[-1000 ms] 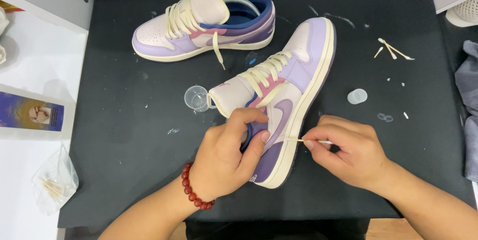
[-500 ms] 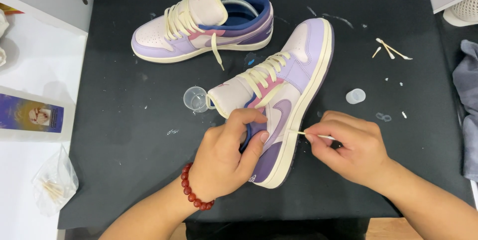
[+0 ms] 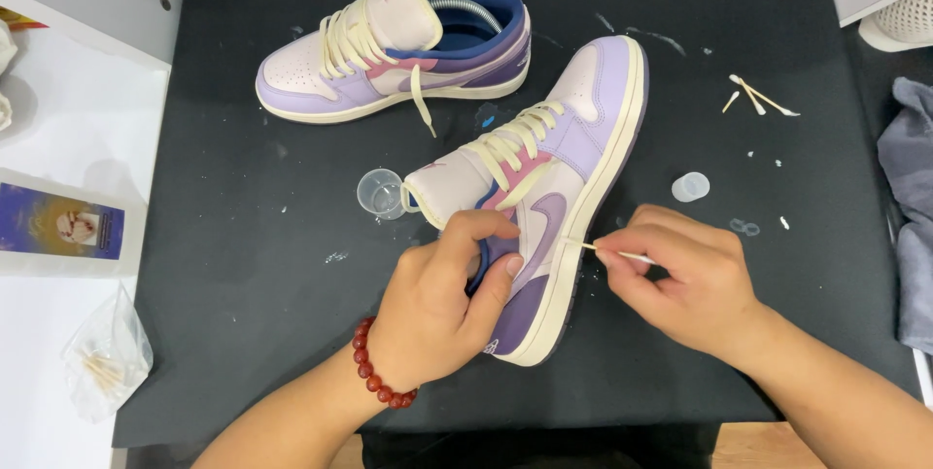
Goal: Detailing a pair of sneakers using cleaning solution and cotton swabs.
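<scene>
A lilac, purple and pink sneaker (image 3: 573, 153) with cream laces lies tilted on its side on the black mat (image 3: 243, 265). My left hand (image 3: 442, 309), with a red bead bracelet at the wrist, grips its heel and collar. My right hand (image 3: 685, 279) pinches a thin cotton swab (image 3: 607, 251), whose tip touches the cream midsole edge near the purple side panel. The matching second sneaker (image 3: 389, 56) stands upright at the back of the mat, apart from both hands.
A small clear cup (image 3: 381, 193) sits just left of the held shoe, and a clear cap (image 3: 690, 186) right of it. Used swabs (image 3: 753, 97) lie at the back right. A grey cloth (image 3: 909, 197) lies at the right edge. A bag of swabs (image 3: 102, 357) and a box (image 3: 63, 226) rest at left.
The swab tip has slid a little along the midsole edge. My left hand keeps the same hold on the heel, and the shoe has barely moved.
</scene>
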